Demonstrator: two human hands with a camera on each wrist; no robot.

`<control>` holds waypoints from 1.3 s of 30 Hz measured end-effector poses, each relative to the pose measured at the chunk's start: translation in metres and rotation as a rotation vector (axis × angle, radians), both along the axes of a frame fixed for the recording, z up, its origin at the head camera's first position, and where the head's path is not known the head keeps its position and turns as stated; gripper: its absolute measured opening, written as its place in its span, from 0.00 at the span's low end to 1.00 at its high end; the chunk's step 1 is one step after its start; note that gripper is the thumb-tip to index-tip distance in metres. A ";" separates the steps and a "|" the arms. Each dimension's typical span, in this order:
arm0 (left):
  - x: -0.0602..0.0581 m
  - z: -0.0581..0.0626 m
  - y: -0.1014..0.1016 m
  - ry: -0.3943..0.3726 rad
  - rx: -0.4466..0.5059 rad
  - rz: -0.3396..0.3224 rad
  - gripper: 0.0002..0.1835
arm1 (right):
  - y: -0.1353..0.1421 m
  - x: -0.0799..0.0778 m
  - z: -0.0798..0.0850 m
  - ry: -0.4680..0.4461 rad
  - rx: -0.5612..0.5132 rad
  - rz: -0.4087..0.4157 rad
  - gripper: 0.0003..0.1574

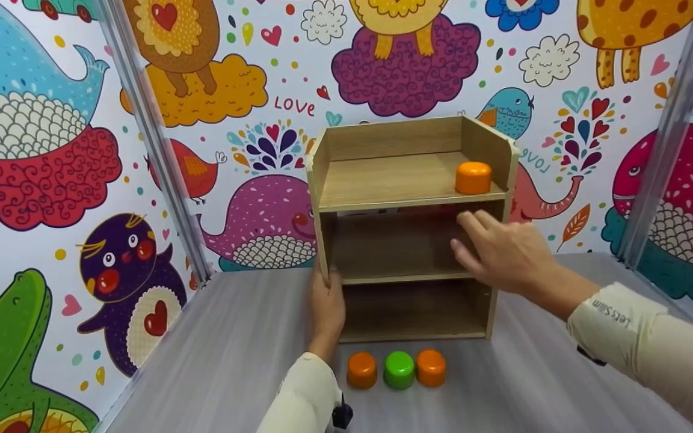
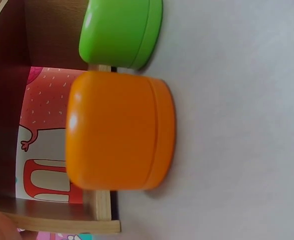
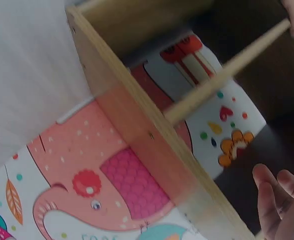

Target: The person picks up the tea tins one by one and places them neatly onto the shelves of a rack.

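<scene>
A three-level wooden shelf [image 1: 382, 177] stands upright on the table. My left hand [image 1: 327, 307] grips its left side panel at mid height; some fingers also show at the panel's edge in the right wrist view. On the top level, near the right front corner, sits a round-topped orange cylinder [image 1: 473, 178]. Just below it, my right hand [image 1: 503, 249] is raised before the middle level, fingers loosely bent and holding nothing. In front of the shelf stand an orange cylinder [image 1: 361, 370], a green cylinder [image 1: 399, 369] and another orange cylinder [image 1: 431, 368] in a row.
The grey table [image 1: 226, 361] stretches out around the shelf. Behind it rises a wall [image 1: 298, 138] printed with cartoon animals, with a metal post [image 1: 154, 144] at the left corner and another metal post [image 1: 662, 144] at the right.
</scene>
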State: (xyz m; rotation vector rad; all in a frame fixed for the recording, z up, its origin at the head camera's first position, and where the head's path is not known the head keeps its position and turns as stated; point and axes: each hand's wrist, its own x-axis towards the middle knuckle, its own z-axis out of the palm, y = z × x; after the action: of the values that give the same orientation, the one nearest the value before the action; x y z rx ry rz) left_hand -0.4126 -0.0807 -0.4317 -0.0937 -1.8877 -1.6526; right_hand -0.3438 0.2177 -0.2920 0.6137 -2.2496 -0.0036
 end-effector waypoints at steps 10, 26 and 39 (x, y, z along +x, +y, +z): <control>-0.001 -0.001 0.001 0.007 0.004 -0.009 0.22 | -0.010 0.003 -0.059 -0.116 0.068 -0.004 0.24; 0.001 -0.001 0.000 0.002 -0.062 0.073 0.25 | -0.023 0.009 -0.124 -0.292 0.133 0.015 0.35; 0.000 -0.001 0.000 0.022 -0.046 0.056 0.28 | -0.025 0.015 -0.155 -0.441 0.161 0.089 0.39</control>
State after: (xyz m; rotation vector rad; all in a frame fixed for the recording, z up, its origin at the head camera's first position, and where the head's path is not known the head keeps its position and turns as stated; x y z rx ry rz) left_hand -0.4123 -0.0808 -0.4327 -0.0767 -1.8947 -1.5653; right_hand -0.3290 0.1926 -0.4473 0.8695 -2.6616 -0.0053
